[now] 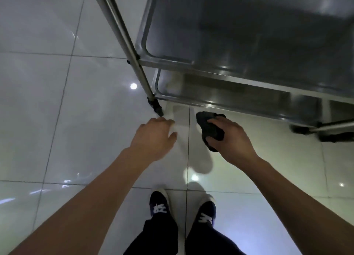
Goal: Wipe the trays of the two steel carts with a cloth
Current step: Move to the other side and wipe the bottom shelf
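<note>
The cart (239, 67) is brushed steel, its trays (249, 34) smooth with a dull sheen and small bright glints. The cloth (210, 130) looks dark, soft and matt, bunched in folds. The floor (47, 111) is glossy pale tile mirroring the lamps.

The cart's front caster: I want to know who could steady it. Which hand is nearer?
Left. The left hand reaches just below the caster, fingertips almost at it. The right hand, gripping the dark cloth, is farther right.
</note>
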Action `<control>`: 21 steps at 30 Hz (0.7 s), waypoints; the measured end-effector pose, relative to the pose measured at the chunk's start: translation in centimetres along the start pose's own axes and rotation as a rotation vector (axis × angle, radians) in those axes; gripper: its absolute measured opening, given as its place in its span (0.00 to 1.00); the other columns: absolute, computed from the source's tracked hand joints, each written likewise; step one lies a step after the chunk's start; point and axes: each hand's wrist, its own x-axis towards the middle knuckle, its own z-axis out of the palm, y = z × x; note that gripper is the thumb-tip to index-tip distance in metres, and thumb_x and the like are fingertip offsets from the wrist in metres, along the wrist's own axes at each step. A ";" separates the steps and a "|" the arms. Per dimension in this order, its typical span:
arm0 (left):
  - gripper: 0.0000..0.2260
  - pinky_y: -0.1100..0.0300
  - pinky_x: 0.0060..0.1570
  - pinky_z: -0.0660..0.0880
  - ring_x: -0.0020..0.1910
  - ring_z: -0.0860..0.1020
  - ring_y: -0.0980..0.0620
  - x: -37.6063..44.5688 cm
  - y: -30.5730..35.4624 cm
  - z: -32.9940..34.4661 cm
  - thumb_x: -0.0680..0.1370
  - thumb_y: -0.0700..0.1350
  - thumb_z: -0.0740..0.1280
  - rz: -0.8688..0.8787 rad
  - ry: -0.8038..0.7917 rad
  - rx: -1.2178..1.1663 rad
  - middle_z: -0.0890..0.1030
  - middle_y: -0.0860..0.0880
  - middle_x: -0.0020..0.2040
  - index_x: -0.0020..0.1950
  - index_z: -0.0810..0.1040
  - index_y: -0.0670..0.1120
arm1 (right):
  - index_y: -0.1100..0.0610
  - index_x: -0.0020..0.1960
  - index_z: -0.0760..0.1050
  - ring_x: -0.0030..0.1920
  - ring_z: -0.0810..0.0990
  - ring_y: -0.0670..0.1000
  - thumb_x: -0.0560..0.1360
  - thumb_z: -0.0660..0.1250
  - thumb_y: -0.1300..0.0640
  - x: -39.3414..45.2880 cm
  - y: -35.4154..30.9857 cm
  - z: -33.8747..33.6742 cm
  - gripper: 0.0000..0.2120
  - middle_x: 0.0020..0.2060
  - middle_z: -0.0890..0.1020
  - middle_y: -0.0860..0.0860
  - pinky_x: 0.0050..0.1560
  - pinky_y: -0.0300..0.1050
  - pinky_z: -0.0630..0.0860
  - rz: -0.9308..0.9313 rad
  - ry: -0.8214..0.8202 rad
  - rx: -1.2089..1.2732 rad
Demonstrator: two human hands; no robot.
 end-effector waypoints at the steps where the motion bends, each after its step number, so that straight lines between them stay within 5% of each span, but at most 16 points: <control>1: 0.19 0.50 0.62 0.72 0.65 0.73 0.48 1.5 -0.7 1.1 0.82 0.55 0.59 -0.003 0.023 0.006 0.75 0.49 0.68 0.73 0.71 0.53 | 0.49 0.67 0.76 0.56 0.78 0.53 0.72 0.74 0.53 1.5 0.8 1.2 0.24 0.63 0.79 0.47 0.55 0.48 0.76 -0.013 0.008 -0.010; 6: 0.17 0.49 0.57 0.74 0.62 0.76 0.47 8.3 -4.2 6.0 0.81 0.54 0.62 0.023 0.149 -0.027 0.78 0.50 0.64 0.69 0.74 0.52 | 0.50 0.65 0.77 0.55 0.79 0.51 0.71 0.74 0.55 8.4 4.2 6.2 0.22 0.58 0.80 0.49 0.56 0.47 0.76 -0.054 0.064 0.015; 14: 0.11 0.51 0.50 0.75 0.57 0.78 0.46 15.6 -9.3 10.0 0.81 0.52 0.62 0.063 0.127 0.055 0.79 0.51 0.59 0.60 0.77 0.52 | 0.48 0.72 0.71 0.60 0.77 0.51 0.73 0.73 0.53 15.6 8.4 10.6 0.29 0.65 0.78 0.50 0.62 0.49 0.76 -0.018 0.123 0.078; 21: 0.19 0.49 0.58 0.77 0.60 0.77 0.46 20.5 -12.2 10.5 0.80 0.52 0.64 0.081 0.152 0.103 0.77 0.49 0.64 0.72 0.72 0.53 | 0.50 0.71 0.73 0.60 0.78 0.55 0.74 0.72 0.54 20.8 10.4 13.4 0.25 0.64 0.77 0.52 0.61 0.51 0.76 -0.038 0.301 0.080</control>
